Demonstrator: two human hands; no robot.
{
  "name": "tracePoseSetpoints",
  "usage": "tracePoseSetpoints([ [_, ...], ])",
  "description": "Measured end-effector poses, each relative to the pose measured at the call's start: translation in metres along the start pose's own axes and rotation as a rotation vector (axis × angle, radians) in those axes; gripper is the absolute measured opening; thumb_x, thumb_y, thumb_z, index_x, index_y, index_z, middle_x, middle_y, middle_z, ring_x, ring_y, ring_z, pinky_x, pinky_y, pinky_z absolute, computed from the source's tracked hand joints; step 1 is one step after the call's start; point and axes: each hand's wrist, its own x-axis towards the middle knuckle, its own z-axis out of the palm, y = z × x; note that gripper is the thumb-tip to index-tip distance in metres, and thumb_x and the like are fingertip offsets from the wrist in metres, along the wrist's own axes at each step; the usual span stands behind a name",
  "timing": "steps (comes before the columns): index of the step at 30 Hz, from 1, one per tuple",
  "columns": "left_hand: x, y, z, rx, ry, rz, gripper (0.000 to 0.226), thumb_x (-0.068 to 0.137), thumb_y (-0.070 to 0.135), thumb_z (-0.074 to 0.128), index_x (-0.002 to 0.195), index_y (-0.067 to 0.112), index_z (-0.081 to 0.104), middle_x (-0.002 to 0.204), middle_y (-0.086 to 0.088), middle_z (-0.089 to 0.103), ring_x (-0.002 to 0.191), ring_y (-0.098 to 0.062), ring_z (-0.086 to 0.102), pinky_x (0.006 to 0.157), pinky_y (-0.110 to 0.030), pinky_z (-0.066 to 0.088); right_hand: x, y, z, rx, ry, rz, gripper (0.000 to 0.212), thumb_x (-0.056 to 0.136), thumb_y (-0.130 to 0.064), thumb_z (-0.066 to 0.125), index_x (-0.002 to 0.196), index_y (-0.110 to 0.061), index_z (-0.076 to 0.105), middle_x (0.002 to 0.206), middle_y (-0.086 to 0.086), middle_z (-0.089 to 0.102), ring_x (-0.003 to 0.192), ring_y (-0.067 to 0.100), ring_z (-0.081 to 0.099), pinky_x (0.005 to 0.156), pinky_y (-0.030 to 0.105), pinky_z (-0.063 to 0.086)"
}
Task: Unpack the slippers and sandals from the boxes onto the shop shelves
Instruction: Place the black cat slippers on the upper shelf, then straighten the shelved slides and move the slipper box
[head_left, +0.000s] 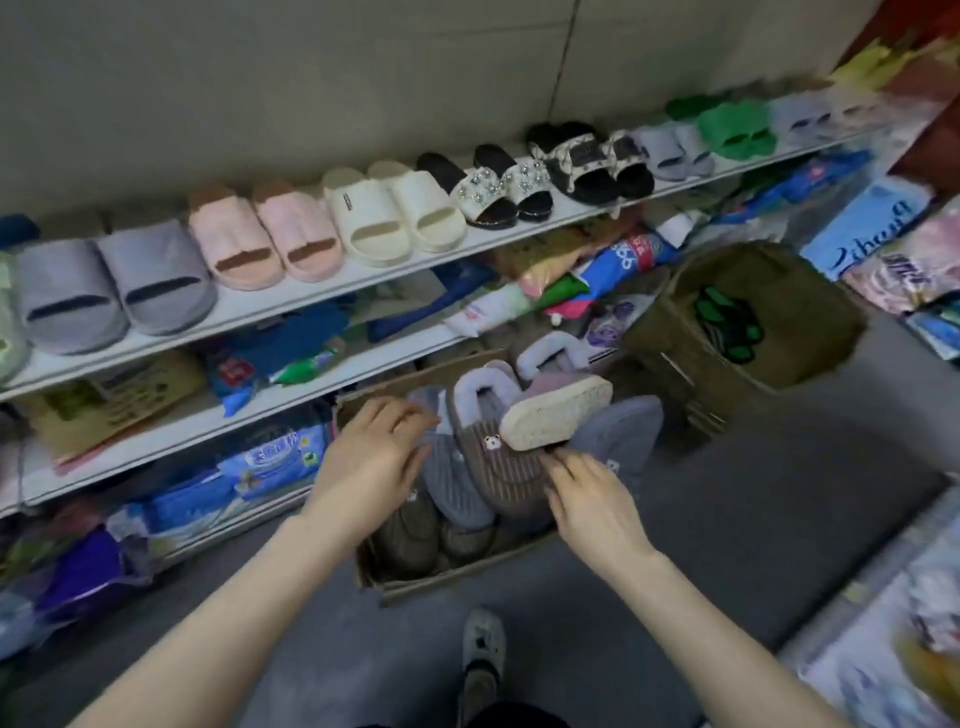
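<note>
Slippers fill the near cardboard box (467, 577) on the floor, with fleece-lined pairs piled toe to heel. Both hands are in among them. The left hand (371, 457) hangs over the box's left side with its fingers bent down towards a grey slipper (452, 483), and whether it grips anything cannot be told. The right hand (592, 501) lays nearly straight fingers on the toe of the brown striped slipper (498, 467), touching it rather than closing round it. Just above, an upturned slipper (556, 413) shows its pale sole. The step is probably lifting out a matched pair, and it would go best by taking the brown slipper and its mate together so the loose one on top does not tumble. The pair should then be set toes outward like the cream slides (395, 213) on the top shelf (311, 299). A second box (670, 353) further back holds green sandals (727, 322). The brown slipper carries a small bear badge. A dark tag on a cream slide is too small to read, and the cursive writing on the blue packet (867, 223) is too blurred.
</note>
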Motion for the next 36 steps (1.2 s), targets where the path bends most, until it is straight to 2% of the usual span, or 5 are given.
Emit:
tracePoseSetpoints([
  [4,0.018,0.019,0.053,-0.059,-0.078,-0.096,0.036,0.088,0.032,0.045,0.113,0.016,0.066,0.109,-0.004,0.064,0.103,-0.03,0.057,0.088,-0.039,0.051,0.049,0.07,0.022,0.019,-0.158,0.105,0.067,0.057,-0.007,0.087,0.12,-0.006,0.064,0.107,0.016,0.068,0.088,0.034,0.069,0.063,0.036,0.056],
  [8,0.028,0.024,0.093,-0.078,-0.152,-0.137,0.031,0.085,0.026,0.054,0.114,0.018,0.065,0.111,-0.003,0.063,0.102,-0.026,0.057,0.085,-0.035,0.052,0.11,0.097,0.033,0.085,-0.171,0.051,0.06,0.094,-0.005,0.049,0.151,-0.012,0.032,0.152,0.015,0.036,0.137,0.036,0.039,0.103,0.046,0.041],
  [16,0.071,0.018,0.175,-0.095,-0.292,-0.171,0.048,0.084,0.013,0.064,0.131,0.01,0.056,0.128,-0.012,0.059,0.118,-0.035,0.054,0.094,-0.046,0.052,0.17,0.142,0.077,-0.045,-0.283,-0.094,0.067,0.074,-0.017,0.075,0.136,-0.018,0.049,0.14,0.008,0.051,0.134,0.035,0.04,0.102,0.046,0.034],
  [24,0.094,0.015,0.209,0.074,-0.461,-0.218,0.035,0.086,0.034,0.063,0.117,0.019,0.067,0.122,-0.011,0.059,0.125,-0.04,0.041,0.105,-0.051,0.034,0.162,0.156,0.067,0.292,0.151,0.03,0.036,0.082,-0.021,0.076,0.111,-0.008,0.059,0.099,0.012,0.061,0.092,0.035,0.057,0.07,0.037,0.041],
  [36,0.028,-0.036,0.152,0.095,-0.373,-0.492,0.025,0.078,0.026,0.077,0.1,0.016,0.072,0.129,-0.018,0.05,0.114,-0.045,0.036,0.093,-0.054,0.045,0.166,0.011,0.089,0.02,-0.018,-0.062,0.045,0.08,-0.053,0.062,0.11,-0.02,0.064,0.109,0.008,0.067,0.114,0.032,0.051,0.101,0.053,0.035],
])
